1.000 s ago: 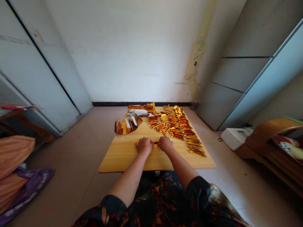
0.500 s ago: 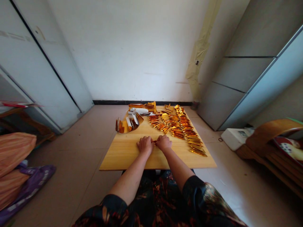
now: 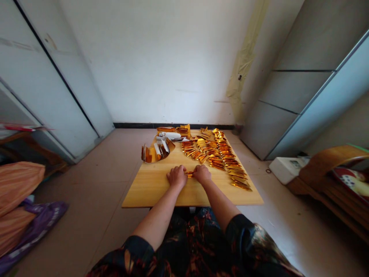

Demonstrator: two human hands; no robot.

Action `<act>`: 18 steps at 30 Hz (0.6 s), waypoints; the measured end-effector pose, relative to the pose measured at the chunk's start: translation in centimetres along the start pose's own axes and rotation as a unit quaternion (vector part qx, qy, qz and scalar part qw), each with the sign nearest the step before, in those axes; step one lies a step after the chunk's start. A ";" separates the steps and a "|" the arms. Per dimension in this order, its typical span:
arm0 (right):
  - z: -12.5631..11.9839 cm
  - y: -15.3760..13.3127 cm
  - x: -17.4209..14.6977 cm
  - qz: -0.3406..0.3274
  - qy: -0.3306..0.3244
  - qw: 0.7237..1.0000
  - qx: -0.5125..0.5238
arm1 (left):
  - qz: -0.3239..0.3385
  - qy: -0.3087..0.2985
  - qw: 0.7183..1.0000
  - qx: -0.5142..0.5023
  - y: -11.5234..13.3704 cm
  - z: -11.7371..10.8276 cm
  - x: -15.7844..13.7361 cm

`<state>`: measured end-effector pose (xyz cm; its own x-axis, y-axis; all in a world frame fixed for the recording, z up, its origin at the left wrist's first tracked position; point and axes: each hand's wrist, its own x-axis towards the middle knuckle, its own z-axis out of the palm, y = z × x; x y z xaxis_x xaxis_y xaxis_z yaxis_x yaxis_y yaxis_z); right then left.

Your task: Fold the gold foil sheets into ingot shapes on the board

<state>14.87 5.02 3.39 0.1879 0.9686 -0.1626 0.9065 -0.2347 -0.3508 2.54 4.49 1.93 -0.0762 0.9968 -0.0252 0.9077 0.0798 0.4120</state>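
ok so we've got both hands out over the wooden tabletop (image 3: 155, 194), approx mid-board and on the near half. Our L hand (image 3: 177, 177) is curled up narrow w/ its thumb side on one end of a small gold foil piece (image 3: 189, 174), and our R hand (image 3: 201, 174) is bunched the same way on the other end. So the foil sits btwn the two hands, shiny middle showing, ends hidden by fingers. Can't tell if it's touching the wood, too small tbh.

Past the R hand there's a big spread of folded gold pieces (image 3: 226, 156), overlapping in rows, w/ one row running down the R edge of the board. Far L corner has a curved holder (image 3: 152, 162) w/ white & gold sheets standing in it, plus a white bundle (image 3: 172, 135) just behind, next to more gold stuff.

Rest of the rm: pale wall (image 3: 161, 65) behind the table, strip of tan tape (image 3: 240, 69) on it, grey cabinet (image 3: 54, 88) on the L, orange bag (image 3: 21, 184) & purple bag (image 3: 46, 219) below that, white box (image 3: 284, 169) on the floor, R side.
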 end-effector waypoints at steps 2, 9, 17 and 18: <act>0.3 0.2 -0.2 -0.016 0.008 1.000 0.006 | 0.014 0.006 1.000 -0.001 -0.2 0.1 -0.2; 1.6 2.1 -0.7 -0.123 0.095 0.987 0.037 | 0.060 0.019 0.998 -0.009 -1.2 0.3 -0.9; 1.6 2.6 -0.6 -0.132 0.098 0.986 0.028 | 0.076 0.014 0.997 0.018 -1.0 -0.1 -1.0; 1.6 2.6 -0.6 -0.130 0.095 0.987 0.024 | 0.086 0.016 0.996 0.027 -1.0 -0.1 -1.1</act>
<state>16.47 3.72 1.12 0.0226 0.9934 0.1127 0.9156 0.0247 -0.4013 1.67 3.33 1.66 0.0698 0.9950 0.0711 0.9289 -0.0908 0.3589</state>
